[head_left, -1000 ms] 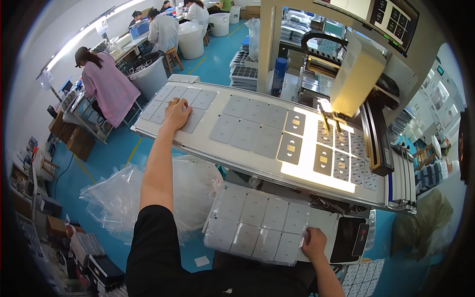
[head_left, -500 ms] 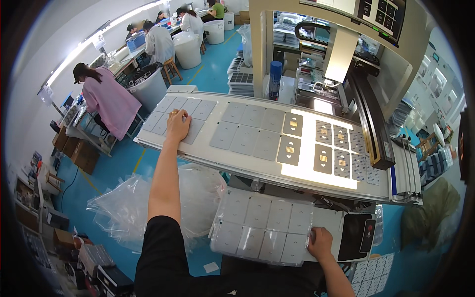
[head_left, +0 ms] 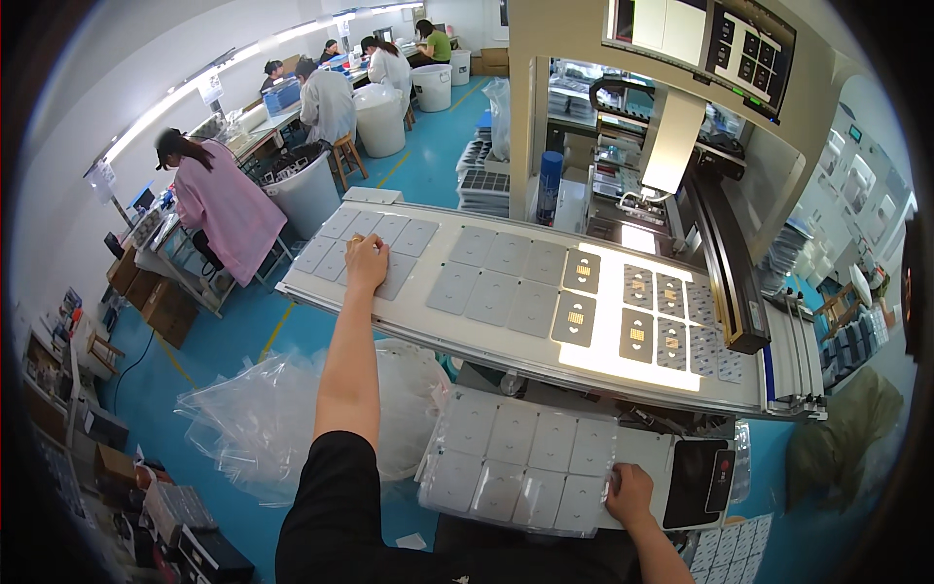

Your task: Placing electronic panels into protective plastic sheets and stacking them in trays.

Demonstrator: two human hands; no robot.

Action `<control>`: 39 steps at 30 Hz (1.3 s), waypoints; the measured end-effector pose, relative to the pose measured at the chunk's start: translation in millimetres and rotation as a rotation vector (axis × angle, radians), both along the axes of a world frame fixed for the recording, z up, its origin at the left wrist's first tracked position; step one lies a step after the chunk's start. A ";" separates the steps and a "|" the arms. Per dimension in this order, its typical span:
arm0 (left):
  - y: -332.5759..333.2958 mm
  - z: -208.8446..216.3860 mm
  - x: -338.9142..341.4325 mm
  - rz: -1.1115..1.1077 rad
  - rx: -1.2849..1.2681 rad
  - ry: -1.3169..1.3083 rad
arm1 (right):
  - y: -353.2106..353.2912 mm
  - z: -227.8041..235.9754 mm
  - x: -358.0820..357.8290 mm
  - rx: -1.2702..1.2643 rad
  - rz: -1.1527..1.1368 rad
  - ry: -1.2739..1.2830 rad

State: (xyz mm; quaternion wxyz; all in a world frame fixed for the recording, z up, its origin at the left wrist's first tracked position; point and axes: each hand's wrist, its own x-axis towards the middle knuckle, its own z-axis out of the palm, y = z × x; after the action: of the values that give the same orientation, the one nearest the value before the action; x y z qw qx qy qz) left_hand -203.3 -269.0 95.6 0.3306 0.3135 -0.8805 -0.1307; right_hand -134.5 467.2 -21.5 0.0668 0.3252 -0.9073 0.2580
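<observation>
Grey panels (head_left: 501, 487) (rounded corners) at both hands (head_left: 367, 261)

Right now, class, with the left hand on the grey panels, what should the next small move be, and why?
Perhaps lift the left hand straight up off the left-end grey panels: they appear flat on the white bed, and dragging could shift them. The right hand is at the edge of the lower panel sheet.

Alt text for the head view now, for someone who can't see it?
A person's left hand rests on gray panels at the left end of a long machine table, while the right hand is at the right edge of a panel sheet nearer the body. Lit panels lie toward the table's right end.
</observation>
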 end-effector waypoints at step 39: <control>378.3 -20.8 129.0 -0.645 0.088 0.382 | 6.7 5.9 -3.9 -0.019 -0.002 -0.001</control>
State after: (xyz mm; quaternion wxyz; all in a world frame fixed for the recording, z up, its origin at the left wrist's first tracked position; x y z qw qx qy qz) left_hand -74.3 109.2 74.8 0.4169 0.0040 -0.8501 -0.3216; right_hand -138.4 473.9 -15.6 0.0695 0.3238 -0.9051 0.2666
